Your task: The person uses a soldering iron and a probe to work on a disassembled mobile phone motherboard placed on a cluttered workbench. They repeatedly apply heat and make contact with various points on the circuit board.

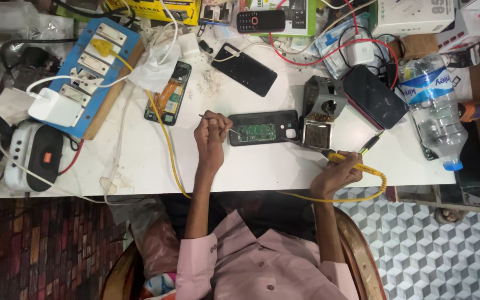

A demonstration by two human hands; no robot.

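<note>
Top-down view of a cluttered white worktop [262,166]. The left hand [211,133] is curled shut around a thin metal tool, looks like tweezers or a probe [205,116], with the fine tip reaching over to the left end of an opened black phone with its back cover off and a green circuit board showing [262,132]. That phone lies flat near the middle of the worktop, just right of the left hand.

The right hand [337,173] is closed around a yellow-handled soldering iron [356,158], tip pointing up and to the right, away from the open phone, near the front edge of the worktop. Its yellow coiled cord [362,195] loops down past the edge.

Just right of the open phone sits a grey metal soldering iron stand with brass wool in its tray [319,114], touching or nearly so. Beyond it lies a dark phone face up with a red edge [374,95], then a clear plastic water bottle lying on its side [435,111]. Another black phone [244,69] lies further back, and a second opened phone with orange and green innards [168,93] sits to the left, beside a blue switchboard with sockets [93,66] and a white charger [55,107].
</note>
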